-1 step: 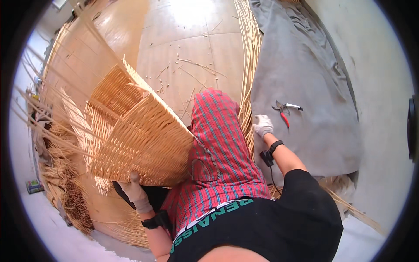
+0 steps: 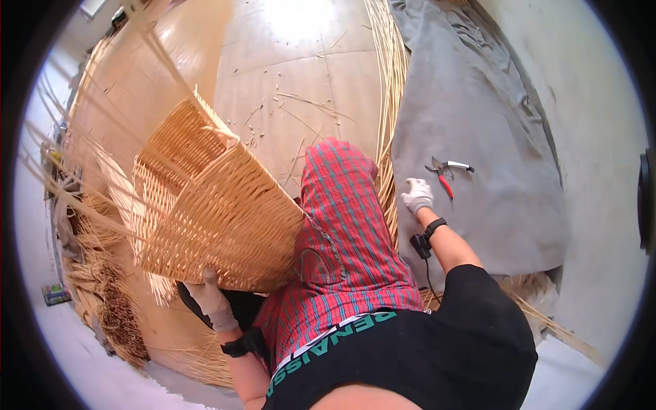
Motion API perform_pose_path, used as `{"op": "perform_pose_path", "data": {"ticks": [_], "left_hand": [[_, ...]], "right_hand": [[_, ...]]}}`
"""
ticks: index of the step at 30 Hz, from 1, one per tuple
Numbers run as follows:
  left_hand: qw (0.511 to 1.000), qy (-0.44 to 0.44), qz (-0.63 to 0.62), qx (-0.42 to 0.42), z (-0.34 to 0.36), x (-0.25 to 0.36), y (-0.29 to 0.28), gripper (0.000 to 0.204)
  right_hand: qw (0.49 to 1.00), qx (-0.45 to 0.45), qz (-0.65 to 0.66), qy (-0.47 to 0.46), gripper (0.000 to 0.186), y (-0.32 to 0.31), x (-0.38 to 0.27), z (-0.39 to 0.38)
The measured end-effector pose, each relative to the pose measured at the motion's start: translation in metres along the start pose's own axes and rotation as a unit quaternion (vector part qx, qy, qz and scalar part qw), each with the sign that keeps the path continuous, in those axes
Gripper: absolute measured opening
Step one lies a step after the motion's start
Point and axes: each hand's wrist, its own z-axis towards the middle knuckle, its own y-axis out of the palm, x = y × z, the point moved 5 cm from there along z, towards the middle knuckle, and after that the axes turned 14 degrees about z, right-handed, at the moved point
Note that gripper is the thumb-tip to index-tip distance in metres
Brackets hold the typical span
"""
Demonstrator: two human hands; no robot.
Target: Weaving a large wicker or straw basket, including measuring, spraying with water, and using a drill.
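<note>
A tan wicker basket (image 2: pixel 225 219) with a squared body leans on its side against my left thigh, its mouth turned to the far left. Long loose stakes stick out from it. My left hand (image 2: pixel 210 301), in a pale glove, grips the basket's near lower side, thumb showing and the other fingers hidden beneath. On the grey cloth, my white-gloved right hand (image 2: pixel 417 197) holds nothing, and its fingers are apart. Just right of it lie pruning shears (image 2: pixel 443 176) with one red and one white handle, blades parted, not touched by the hand.
A red plaid cloth (image 2: pixel 342 198) covers my leg. Beside it runs a long bundle of wicker rods (image 2: pixel 388 89), along the edge of the grey cloth (image 2: pixel 492 225). Cut bits and rods litter the tiled floor (image 2: pixel 273 61). Bundled rods (image 2: pixel 113 307) lie at the left wall.
My right hand has shifted slightly to the right, toward the shears, its fingers spreading more. The basket's loose stakes have swayed a little. My left hand keeps its grip.
</note>
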Motion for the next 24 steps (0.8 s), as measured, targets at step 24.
{"op": "perform_pose_path", "data": {"ticks": [24], "left_hand": [[0.931,0.094,0.312,0.162,0.207,0.054,0.026,0.087]], "right_hand": [[0.919,-0.340,-0.091,0.178,0.057,0.014,0.126,-0.197]]}}
